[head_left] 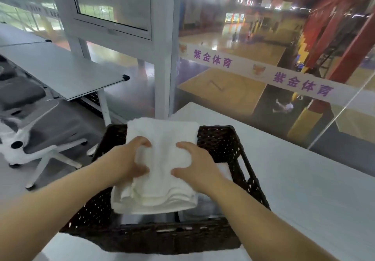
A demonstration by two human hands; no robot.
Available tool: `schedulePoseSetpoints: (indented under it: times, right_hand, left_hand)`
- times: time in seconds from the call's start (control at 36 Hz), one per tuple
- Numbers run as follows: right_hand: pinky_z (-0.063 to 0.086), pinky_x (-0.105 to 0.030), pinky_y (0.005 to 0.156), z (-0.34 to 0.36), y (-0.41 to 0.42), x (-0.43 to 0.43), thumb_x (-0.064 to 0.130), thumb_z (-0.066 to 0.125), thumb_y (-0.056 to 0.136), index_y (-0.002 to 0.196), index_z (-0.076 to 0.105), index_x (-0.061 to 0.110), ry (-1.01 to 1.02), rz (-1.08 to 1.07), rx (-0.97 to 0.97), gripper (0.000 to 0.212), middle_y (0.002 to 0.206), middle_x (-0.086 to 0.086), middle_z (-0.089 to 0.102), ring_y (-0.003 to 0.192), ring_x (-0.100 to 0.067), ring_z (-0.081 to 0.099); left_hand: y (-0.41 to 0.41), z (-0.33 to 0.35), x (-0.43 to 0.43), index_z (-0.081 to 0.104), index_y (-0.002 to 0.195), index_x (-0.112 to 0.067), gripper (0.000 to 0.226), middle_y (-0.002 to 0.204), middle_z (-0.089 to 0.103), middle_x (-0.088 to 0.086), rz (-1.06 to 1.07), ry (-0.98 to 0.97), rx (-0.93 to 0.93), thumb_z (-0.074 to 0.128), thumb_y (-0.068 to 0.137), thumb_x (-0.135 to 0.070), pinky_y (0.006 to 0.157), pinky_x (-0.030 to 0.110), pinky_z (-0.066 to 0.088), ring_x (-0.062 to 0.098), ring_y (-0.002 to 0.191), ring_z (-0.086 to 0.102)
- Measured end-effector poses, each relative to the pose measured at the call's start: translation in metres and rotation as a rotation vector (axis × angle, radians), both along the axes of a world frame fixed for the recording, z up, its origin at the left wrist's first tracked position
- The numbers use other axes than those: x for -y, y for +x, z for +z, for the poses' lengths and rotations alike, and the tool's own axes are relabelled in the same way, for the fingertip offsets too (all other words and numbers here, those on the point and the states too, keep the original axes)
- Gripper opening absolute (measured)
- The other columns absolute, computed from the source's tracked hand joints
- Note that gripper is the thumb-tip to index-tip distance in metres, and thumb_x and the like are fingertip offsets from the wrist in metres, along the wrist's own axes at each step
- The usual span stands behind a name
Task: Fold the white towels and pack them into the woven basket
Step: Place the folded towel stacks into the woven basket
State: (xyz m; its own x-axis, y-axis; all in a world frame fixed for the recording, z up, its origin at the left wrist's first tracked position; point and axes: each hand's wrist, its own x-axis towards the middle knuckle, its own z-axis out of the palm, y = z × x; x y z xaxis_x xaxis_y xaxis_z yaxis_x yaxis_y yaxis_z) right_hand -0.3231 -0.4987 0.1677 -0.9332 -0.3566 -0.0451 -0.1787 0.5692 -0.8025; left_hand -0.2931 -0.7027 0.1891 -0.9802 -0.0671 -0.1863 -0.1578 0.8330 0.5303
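Folded white terry towel is gripped from both sides: left hand curled on its left edge, right hand curled on its right. It is held between the hands, over the dark brown woven rectangular basket. Several stacked layers are visible at the near edge. Basket is set on a white table.

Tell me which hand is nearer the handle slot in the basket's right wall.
Right. The right hand grips the folded towel on the side toward the handle slot; the left hand grips the towel's far side, across from it.
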Motion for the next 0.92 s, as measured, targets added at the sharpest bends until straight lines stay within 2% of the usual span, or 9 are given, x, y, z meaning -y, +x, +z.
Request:
schedulePoseSetpoints:
  times: [0.11,0.19,0.42,0.5,0.56,0.61,0.72,0.81,0.92]
  right_hand:
    - [0.041,-0.020,0.084,-0.029,-0.011,0.038,0.028,0.071,0.081,0.144,0.029,0.036,0.204,0.084,0.086,0.076,0.139,-0.008,0.033,0.116,-0.021,0.046]
    - [0.041,-0.024,0.087,-0.049,-0.021,0.056,0.026,0.069,0.084,0.146,0.025,0.030,0.353,0.129,0.110,0.077,0.142,-0.013,0.029,0.115,-0.025,0.049]
    - [0.046,-0.040,0.096,-0.091,-0.035,0.070,0.025,0.055,0.090,0.140,0.026,0.022,0.622,0.210,0.221,0.059,0.135,-0.020,0.031,0.114,-0.035,0.046]
    - [0.046,-0.037,0.093,-0.097,-0.036,0.068,0.022,0.051,0.093,0.138,0.029,0.015,0.753,0.270,0.238,0.050,0.139,-0.024,0.027,0.113,-0.034,0.047]
    - [0.046,-0.037,0.092,-0.099,-0.035,0.068,0.017,0.051,0.092,0.136,0.035,0.011,0.851,0.314,0.223,0.047,0.143,-0.025,0.022,0.112,-0.035,0.048]
    - [0.046,-0.040,0.093,-0.099,-0.033,0.068,0.013,0.054,0.089,0.133,0.041,0.006,0.930,0.337,0.207,0.047,0.144,-0.022,0.021,0.114,-0.035,0.046]
    - [0.040,-0.040,0.092,-0.085,-0.032,0.066,0.016,0.059,0.088,0.128,0.049,0.007,1.051,0.390,0.046,0.042,0.140,-0.021,0.031,0.121,-0.034,0.039]
    - [0.037,-0.035,0.077,-0.060,-0.037,0.056,0.019,0.058,0.089,0.121,0.055,0.011,1.035,0.370,-0.070,0.033,0.129,-0.014,0.046,0.110,-0.030,0.049]
    - [0.040,-0.032,0.069,-0.017,-0.040,0.034,0.035,0.062,0.087,0.106,0.061,0.016,0.936,0.343,-0.142,0.027,0.108,-0.002,0.059,0.097,-0.025,0.058]
  left_hand:
    - [-0.010,-0.037,0.017,0.033,0.127,-0.035,0.059,0.076,0.055,-0.003,-0.012,-0.126,0.129,0.068,0.080,-0.031,0.045,0.017,0.038,0.009,0.061,0.054]
    - [-0.019,-0.066,0.024,0.032,0.126,-0.030,0.059,0.072,0.056,-0.003,-0.026,-0.107,0.175,0.067,0.079,-0.028,0.049,0.021,0.044,0.009,0.060,0.054]
    - [-0.038,-0.110,0.026,0.023,0.131,-0.026,0.066,0.073,0.051,-0.004,-0.065,-0.129,0.404,0.064,0.081,-0.031,0.038,0.017,0.032,0.007,0.057,0.048]
    - [-0.038,-0.116,0.026,0.018,0.136,-0.026,0.070,0.080,0.055,-0.001,-0.084,-0.157,0.469,0.064,0.084,-0.030,0.047,0.020,0.041,0.010,0.062,0.053]
    - [-0.037,-0.118,0.027,0.015,0.140,-0.020,0.073,0.097,0.060,0.006,-0.103,-0.230,0.493,0.063,0.086,-0.025,0.064,0.027,0.050,0.017,0.078,0.060]
    - [-0.035,-0.115,0.028,0.023,0.139,-0.010,0.066,0.117,0.057,0.011,-0.151,-0.343,0.502,0.062,0.087,-0.022,0.080,0.031,0.048,0.022,0.096,0.059]
    - [-0.033,-0.102,0.032,0.039,0.131,-0.010,0.049,0.128,0.051,0.012,-0.167,-0.441,0.487,0.061,0.089,-0.023,0.083,0.028,0.046,0.019,0.097,0.053]
    - [-0.031,-0.091,0.031,0.042,0.131,-0.010,0.042,0.131,0.048,0.009,-0.175,-0.532,0.401,0.054,0.092,-0.022,0.090,0.028,0.045,0.021,0.114,0.052]
    - [-0.024,-0.066,0.027,0.046,0.127,-0.016,0.042,0.128,0.048,0.003,-0.192,-0.585,0.315,0.055,0.090,-0.032,0.087,0.033,0.047,0.023,0.111,0.053]
